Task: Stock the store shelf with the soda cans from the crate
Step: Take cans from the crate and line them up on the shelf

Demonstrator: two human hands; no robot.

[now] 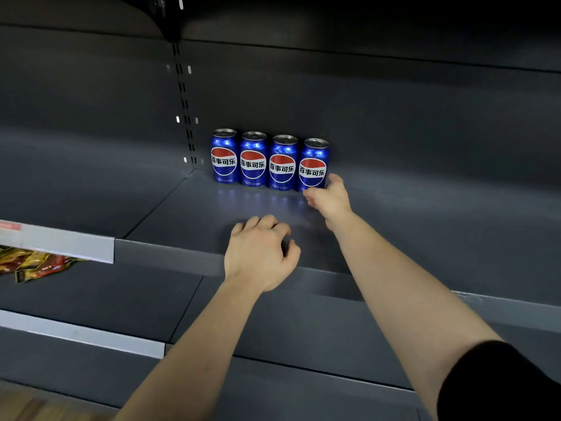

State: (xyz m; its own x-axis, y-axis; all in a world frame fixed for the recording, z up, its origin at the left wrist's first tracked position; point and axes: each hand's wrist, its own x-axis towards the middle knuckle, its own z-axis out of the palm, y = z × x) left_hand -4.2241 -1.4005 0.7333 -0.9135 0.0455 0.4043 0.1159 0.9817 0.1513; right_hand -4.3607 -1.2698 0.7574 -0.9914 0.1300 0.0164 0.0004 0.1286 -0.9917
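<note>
Several blue soda cans stand upright in a row at the back of the dark grey shelf (170,214). My right hand (329,197) reaches to the rightmost can (313,164). Its thumb lies against the can's lower right side and its curled fingers sit at the front of the base. My left hand (259,253) hovers over the shelf's front edge with loosely curled fingers and holds nothing. The crate is out of view.
Bare shelf surface stretches to the right of the cans (440,214). A slotted upright (183,101) rises just left of the row. Snack packets (33,264) lie on the lower left shelf under a white price rail (60,241). Another shelf hangs overhead.
</note>
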